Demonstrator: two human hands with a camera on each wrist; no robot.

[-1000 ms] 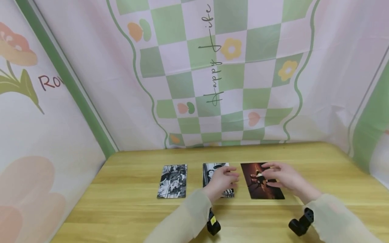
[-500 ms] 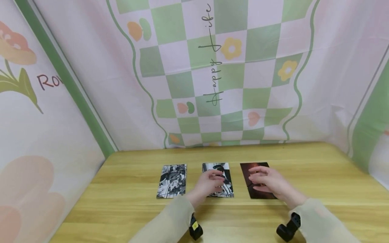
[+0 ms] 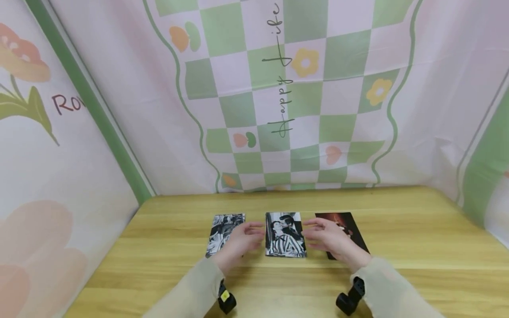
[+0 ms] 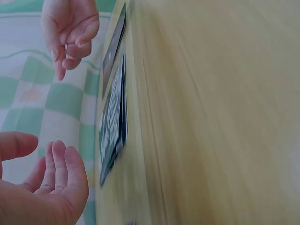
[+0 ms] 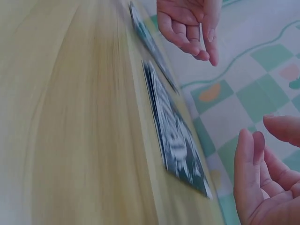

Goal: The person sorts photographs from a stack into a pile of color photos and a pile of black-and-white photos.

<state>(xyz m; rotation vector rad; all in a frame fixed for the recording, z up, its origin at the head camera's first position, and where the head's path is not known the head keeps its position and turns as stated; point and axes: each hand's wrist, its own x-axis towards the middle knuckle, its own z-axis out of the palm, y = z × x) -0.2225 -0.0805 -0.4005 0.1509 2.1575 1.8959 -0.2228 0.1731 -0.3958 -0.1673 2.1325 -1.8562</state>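
Note:
Three photo cards lie in a row on the wooden table. The middle one point(image 3: 285, 236), black and white, shows a couple; both wrist views reveal a thin stack of several cards point(image 5: 176, 136) there. My left hand point(image 3: 241, 240), fingers loosely bent, hovers at that stack's left side and hides part of the left black-and-white card point(image 3: 218, 232). On the other side my right hand point(image 3: 330, 238) faces it, covering part of the dark reddish card point(image 3: 358, 236). In the left wrist view a gap shows between the hands and the cards. Neither hand holds anything.
The pale wood table point(image 3: 270, 282) ends at the back against a hanging cloth point(image 3: 262, 101) with green checks and flowers. More printed cloth point(image 3: 67, 168) hangs at the left. A small black camera point(image 3: 227, 302) sits on the left wrist, another point(image 3: 350, 300) on the right.
Both hands have moved left: the left from over the middle stack to over the left card, the right from the right card toward the middle stack. The cards have stayed in place.

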